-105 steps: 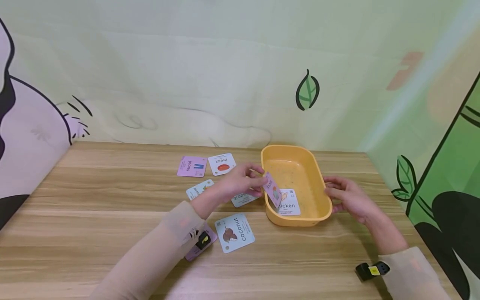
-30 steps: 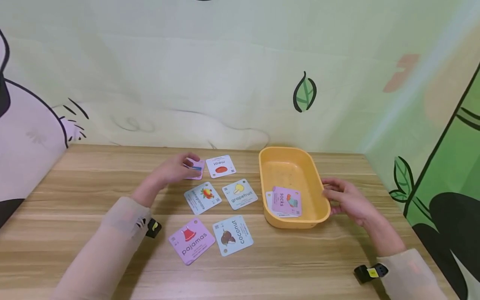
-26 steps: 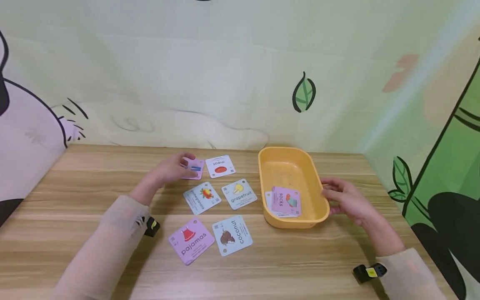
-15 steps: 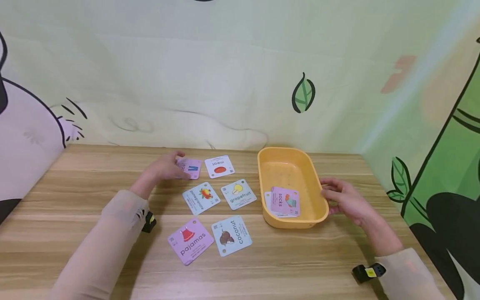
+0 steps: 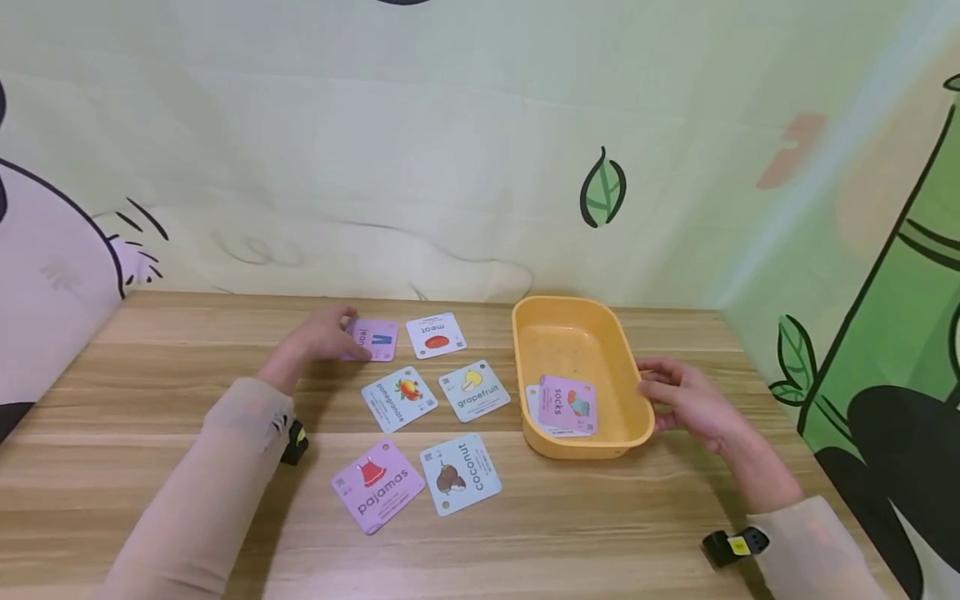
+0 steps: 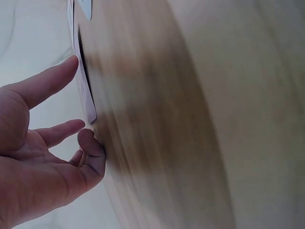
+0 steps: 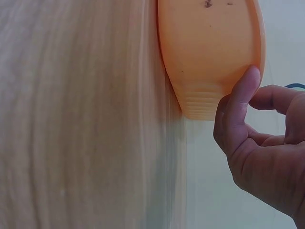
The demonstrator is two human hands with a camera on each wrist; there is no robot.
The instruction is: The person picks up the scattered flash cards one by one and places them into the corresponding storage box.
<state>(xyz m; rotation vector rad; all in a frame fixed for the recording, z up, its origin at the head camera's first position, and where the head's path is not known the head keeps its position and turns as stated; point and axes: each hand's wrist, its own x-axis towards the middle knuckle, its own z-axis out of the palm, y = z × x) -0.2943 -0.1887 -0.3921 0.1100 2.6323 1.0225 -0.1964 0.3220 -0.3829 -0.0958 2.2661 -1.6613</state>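
Observation:
My left hand (image 5: 321,335) lies at the back of the table with its fingertips on the left edge of the purple jeans card (image 5: 375,339). In the left wrist view that hand (image 6: 47,143) has nearly straight fingers beside the thin card edge (image 6: 85,90), which looks slightly raised. My right hand (image 5: 682,400) rests against the right side of the yellow tray (image 5: 600,446). The right wrist view shows the thumb (image 7: 240,98) touching the tray's outer wall (image 7: 209,52) while the other fingers curl loosely behind it. A purple socks card (image 5: 567,404) lies in the tray on another card (image 5: 532,398).
More cards lie flat on the wooden table (image 5: 150,367): meat (image 5: 435,335), pomegranate (image 5: 400,398), grapefruit (image 5: 474,390), pajamas (image 5: 377,486) and coconut (image 5: 460,473). A painted wall stands behind the table and along its right side.
The left hand put the socks card in the tray, then reached back to the jeans card and drew it a little left. The right hand stayed at the tray.

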